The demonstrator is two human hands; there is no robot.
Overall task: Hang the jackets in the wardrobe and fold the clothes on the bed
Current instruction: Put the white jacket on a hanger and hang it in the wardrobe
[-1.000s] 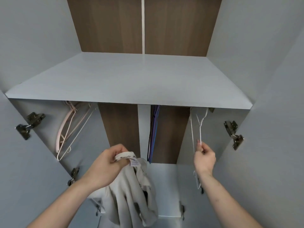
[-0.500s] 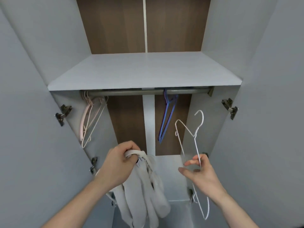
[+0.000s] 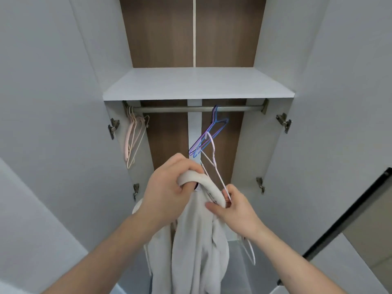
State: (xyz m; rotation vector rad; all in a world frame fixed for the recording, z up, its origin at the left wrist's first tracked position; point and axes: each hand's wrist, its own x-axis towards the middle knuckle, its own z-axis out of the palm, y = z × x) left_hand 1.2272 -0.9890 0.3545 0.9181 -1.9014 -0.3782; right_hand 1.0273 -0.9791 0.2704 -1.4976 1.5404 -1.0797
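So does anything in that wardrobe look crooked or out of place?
Only slightly: the blue hangers on the rail hang skewed, swung off to one side, while the pink hangers bunch at the rail's left end. Nothing looks damaged. The left hand grips the pale jacket; the right hand holds a white hanger.

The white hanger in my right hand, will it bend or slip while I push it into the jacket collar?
The white hanger looks like thin wire, so it will probably flex under a push. The right hand only pinches it, so it may twist. The jacket hangs limp from the left hand and will likely sag around it.
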